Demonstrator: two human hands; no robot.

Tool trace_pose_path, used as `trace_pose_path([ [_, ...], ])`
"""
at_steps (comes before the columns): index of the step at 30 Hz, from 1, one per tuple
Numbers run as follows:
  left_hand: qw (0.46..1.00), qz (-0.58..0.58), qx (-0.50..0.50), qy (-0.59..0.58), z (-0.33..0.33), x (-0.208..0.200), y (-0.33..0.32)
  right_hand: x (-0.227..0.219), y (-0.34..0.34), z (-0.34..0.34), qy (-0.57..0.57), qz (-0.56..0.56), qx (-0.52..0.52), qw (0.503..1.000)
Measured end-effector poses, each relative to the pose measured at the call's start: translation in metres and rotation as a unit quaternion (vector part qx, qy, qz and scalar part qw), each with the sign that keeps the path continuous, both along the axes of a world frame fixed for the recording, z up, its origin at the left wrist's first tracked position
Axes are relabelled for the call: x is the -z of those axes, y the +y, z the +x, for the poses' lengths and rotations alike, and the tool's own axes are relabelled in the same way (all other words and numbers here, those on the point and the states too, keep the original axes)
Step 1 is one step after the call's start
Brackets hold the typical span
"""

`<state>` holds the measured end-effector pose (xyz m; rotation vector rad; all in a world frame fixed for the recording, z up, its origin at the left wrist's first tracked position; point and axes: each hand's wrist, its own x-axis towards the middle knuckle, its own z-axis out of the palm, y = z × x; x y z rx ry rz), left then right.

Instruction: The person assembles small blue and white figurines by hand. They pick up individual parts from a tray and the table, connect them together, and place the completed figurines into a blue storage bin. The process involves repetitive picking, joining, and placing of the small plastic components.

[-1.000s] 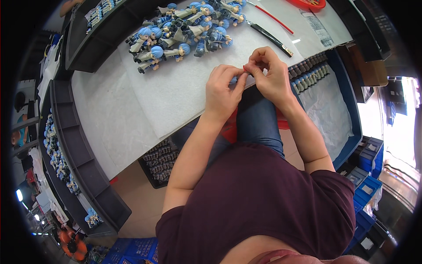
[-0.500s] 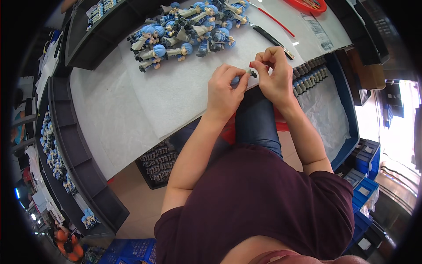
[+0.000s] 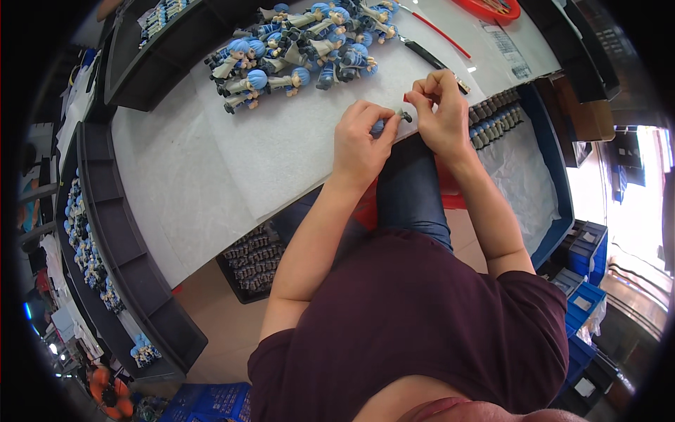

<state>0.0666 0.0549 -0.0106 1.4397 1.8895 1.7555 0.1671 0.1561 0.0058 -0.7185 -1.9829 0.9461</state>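
Over the near edge of the white table, my left hand is closed on a small figurine. Its dark feet stick out past my fingertips and a bit of blue hair shows inside my grip; the rest of it is hidden. To the right and slightly apart, my right hand pinches a small thing with a red tip, mostly covered by the fingers. A pile of blue-haired figurines lies on the table beyond my hands.
A black-handled knife and a thin red stick lie beyond my right hand, near a red bowl. At right, a blue tray holds rows of figurines. Black trays stand left; a dark parts tray sits below the table.
My right hand has drawn slightly up and away from the figurine, taking the red-tipped thing with it. My left hand still holds the figurine, almost unmoved.
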Motion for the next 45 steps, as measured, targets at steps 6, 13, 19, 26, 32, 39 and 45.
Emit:
trace_pose_path([
  [6, 1.000, -0.008, -0.001, -0.008, 0.002, 0.000, -0.001, -0.002, -0.005, 0.002, -0.020, -0.019, -0.017, 0.999],
  [13, 1.000, -0.004, 0.005, -0.022, 0.002, 0.002, -0.003, -0.005, -0.002, 0.000, -0.046, -0.011, 0.005, 0.999],
  [19, 1.000, -0.007, 0.004, 0.004, 0.002, 0.001, -0.002, -0.005, -0.006, 0.005, -0.033, -0.004, -0.012, 0.999],
  [26, 1.000, 0.009, 0.007, 0.002, 0.003, 0.000, -0.002, -0.020, 0.049, 0.010, 0.012, 0.056, 0.127, 0.990],
  [32, 1.000, 0.007, 0.003, -0.003, 0.001, 0.002, -0.005, -0.009, 0.118, -0.025, -0.057, 0.095, 0.104, 0.988],
  [39, 1.000, -0.001, 0.017, -0.010, 0.003, -0.002, -0.002, -0.009, 0.140, -0.026, -0.104, 0.083, -0.008, 0.991],
  [45, 0.999, -0.019, 0.023, -0.046, 0.003, -0.003, -0.005, -0.019, 0.092, 0.013, -0.006, 0.000, -0.047, 0.999],
])
